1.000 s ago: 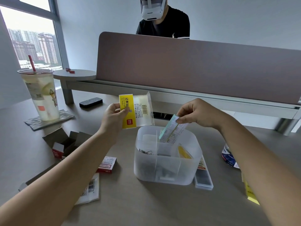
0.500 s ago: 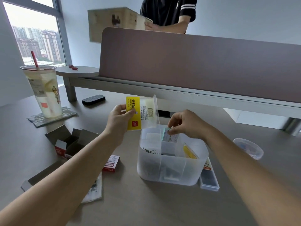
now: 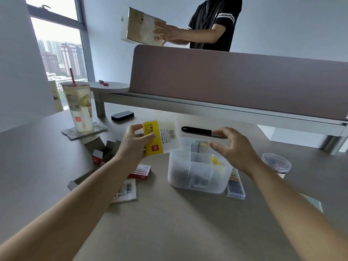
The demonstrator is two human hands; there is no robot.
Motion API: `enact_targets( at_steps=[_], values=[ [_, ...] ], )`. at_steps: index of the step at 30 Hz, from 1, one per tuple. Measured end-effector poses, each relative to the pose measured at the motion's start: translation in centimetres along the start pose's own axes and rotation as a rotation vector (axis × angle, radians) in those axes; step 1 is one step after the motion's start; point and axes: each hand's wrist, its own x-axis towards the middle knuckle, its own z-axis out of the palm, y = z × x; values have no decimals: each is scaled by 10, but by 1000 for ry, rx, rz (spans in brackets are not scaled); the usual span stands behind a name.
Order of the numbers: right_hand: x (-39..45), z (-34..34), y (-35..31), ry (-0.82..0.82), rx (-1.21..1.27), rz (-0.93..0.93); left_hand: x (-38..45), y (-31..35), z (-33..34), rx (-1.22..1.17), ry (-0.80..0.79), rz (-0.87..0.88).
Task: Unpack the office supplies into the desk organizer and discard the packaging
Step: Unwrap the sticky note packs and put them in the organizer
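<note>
Both hands hover over the organizer [image 3: 197, 178]: left hand [image 3: 134, 142] pinching the wrapper [image 3: 160, 137], right hand [image 3: 232, 146] fingers spread, empty.

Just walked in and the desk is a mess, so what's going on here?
A person is unpacking office supplies. Their left hand grips a yellow-labelled clear packet, while the right hand hovers open over the translucent desk organizer, where sticky notes already sit. Opened boxes lie on the desk.
</note>
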Motion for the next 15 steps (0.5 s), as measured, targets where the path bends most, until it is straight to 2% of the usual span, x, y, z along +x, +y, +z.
enact_targets(
  at_steps=[4, 7, 10, 13, 15],
  values=[
    [-53, -2, -3, 57, -19, -13, -46, -13, -11, 152, -1, -31],
    [-91, 6, 0, 26, -48, -15, -75, -33, -19, 318, -1, -52],
    [-126, 21, 8, -119, -95, 18, -95, -52, -24, 486, 39, -4],
    [-149, 31, 14, -329, -240, 67, -109, -59, -26, 779, 107, 77],
    [-153, 33, 14, -358, -299, 77, -115, -58, -26, 976, 159, 195]
  ],
)
